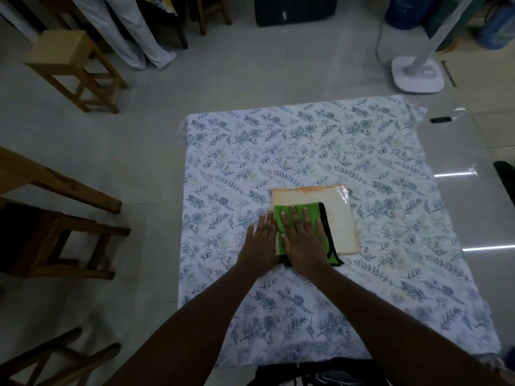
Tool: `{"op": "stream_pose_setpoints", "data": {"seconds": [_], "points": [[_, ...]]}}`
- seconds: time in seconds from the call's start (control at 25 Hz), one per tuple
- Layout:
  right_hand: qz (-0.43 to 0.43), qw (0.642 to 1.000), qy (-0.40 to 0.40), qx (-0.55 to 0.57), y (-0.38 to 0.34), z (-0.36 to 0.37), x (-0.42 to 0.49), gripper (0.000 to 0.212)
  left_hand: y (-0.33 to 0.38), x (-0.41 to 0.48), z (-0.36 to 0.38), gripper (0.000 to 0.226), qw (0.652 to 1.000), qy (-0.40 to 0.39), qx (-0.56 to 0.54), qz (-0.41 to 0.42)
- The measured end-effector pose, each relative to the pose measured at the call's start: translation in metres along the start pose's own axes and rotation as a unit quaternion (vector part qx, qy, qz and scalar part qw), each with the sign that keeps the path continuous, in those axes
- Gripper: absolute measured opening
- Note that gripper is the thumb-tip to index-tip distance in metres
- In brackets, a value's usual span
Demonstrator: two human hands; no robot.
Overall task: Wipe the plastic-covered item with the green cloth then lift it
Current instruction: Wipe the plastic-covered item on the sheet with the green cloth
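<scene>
One plastic-covered item (338,215), flat and book-like, is seen lying on a floral sheet (306,140) spread over the floor, and one green cloth (289,218) with a dark fringed border is laid across its left part. The right hand (302,240) is pressed flat on the cloth, its fingers (294,215) spread and extended rather than curled, so nothing is gripped; the cloth is merely pinned beneath the palm. The left hand (262,240) is laid open just beside it, on the item's left edge and the sheet, also grasping nothing. The item is judged light, thin and fairly stiff, and its glossy cover, which shows glare beyond the fingertips to the right, is likely slippery. Because it lies flush, a hold is probably best taken by sliding fingertips under an exposed edge, the bare right side being most accessible. Two wooden stools (75,68) are counted well away to the left.
</scene>
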State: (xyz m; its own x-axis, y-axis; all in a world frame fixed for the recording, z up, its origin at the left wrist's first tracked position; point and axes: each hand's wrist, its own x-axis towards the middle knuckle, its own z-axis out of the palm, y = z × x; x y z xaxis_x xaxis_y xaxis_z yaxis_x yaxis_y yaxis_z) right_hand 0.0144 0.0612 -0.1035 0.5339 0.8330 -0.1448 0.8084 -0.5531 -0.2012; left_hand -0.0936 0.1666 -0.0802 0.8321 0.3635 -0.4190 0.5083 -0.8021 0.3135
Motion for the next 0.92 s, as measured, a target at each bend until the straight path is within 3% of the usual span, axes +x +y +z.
{"op": "stream_pose_setpoints", "data": {"seconds": [0.16,0.44,0.6,0.68,0.92], "points": [[-0.009,1.0,-0.012,0.002,0.019,-0.014,0.044,0.059,0.0,0.0,0.0,0.117,1.0,-0.011,0.005,-0.005],[0.125,0.992,0.008,0.007,0.055,-0.018,0.027,0.061,0.003,0.0,0.0,0.12,0.999,-0.007,0.041,-0.012],[0.095,0.995,-0.004,-0.029,0.048,-0.015,-0.006,0.071,0.002,0.002,0.002,0.122,0.999,-0.005,0.038,-0.014],[0.051,0.998,-0.004,-0.036,0.053,-0.011,-0.028,0.066,0.002,0.002,0.002,0.122,0.999,-0.01,0.035,-0.015],[0.061,0.993,0.067,0.077,0.071,-0.026,-0.048,0.048,0.002,0.001,-0.001,0.121,1.0,-0.003,0.028,-0.006]]}}
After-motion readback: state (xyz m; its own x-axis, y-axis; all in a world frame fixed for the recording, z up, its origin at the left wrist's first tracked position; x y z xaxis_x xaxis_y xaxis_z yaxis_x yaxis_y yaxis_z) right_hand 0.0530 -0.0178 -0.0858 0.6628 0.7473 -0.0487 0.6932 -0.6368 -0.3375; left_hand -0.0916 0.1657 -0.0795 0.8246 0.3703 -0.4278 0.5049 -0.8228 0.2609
